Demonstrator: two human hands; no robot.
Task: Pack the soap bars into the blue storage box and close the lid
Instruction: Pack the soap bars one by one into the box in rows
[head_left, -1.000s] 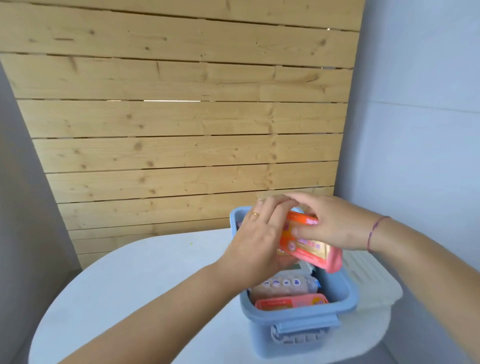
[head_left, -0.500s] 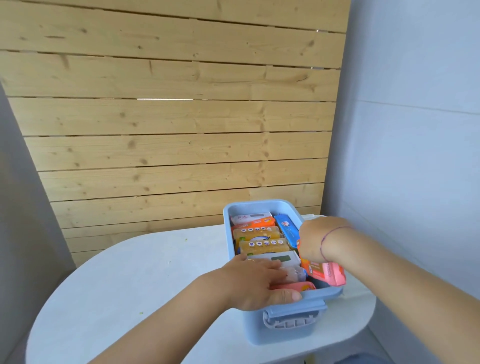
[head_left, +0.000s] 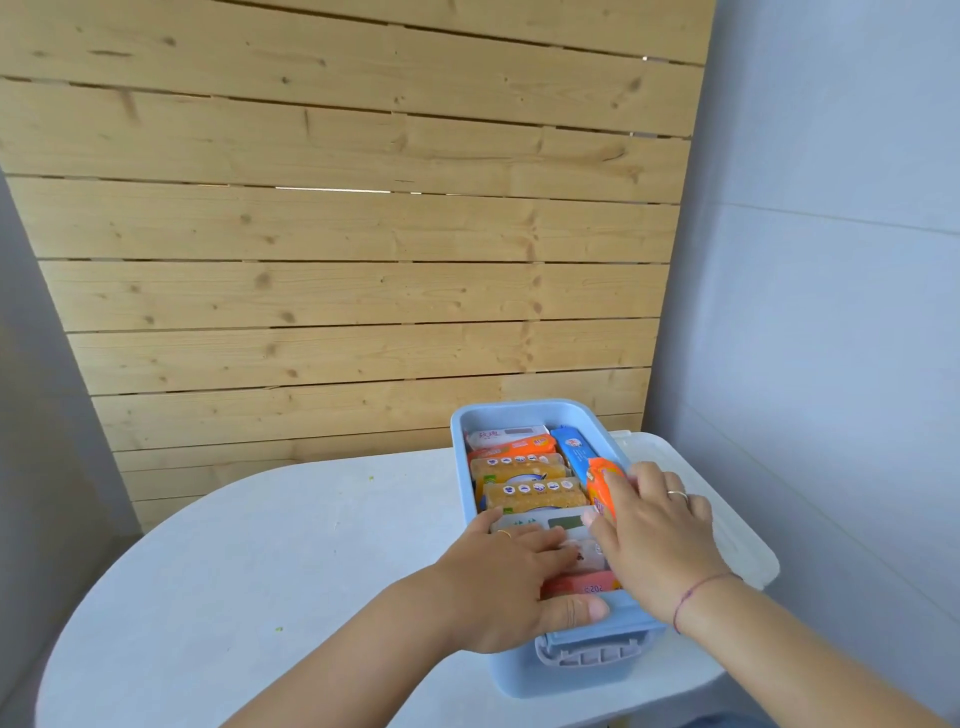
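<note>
— Tucking in is the step. A second ago the orange soap bar (head_left: 602, 486) was held up over the box between both hands. Now it stands on edge against the right-hand wall of the blue storage box (head_left: 519, 408), low and right of centre in the frame.

— And the hands?

— Nearest the camera, the left hand (head_left: 514, 587) has come down on the near end. Its thumb lies along the front rim above the latch (head_left: 592, 649), and its fingers are flat across the red soap bar (head_left: 582, 586) and the white soap bar (head_left: 540, 521) behind it, gripping nothing. The right hand (head_left: 660, 545) lies over the orange bar, thumb at its inner side, fingers spread on top. Whether it pinches the bar or only pushes it down, I cannot tell.

— What else is packed?

— Further back there are two yellow soap bars (head_left: 519, 470) side by side and a blue soap bar (head_left: 574, 452) along the right wall. More packs fill the far end.

— So what is left?

— Probably just the lid (head_left: 737, 540). It lies flat on the white table (head_left: 270, 561) just right of the box, partly hidden by the right hand, so the box is open. Once the orange bar sits level with the rest, the lid should fit and the latch should catch. The wooden slat wall (head_left: 337, 260) fills the upper frame.
</note>
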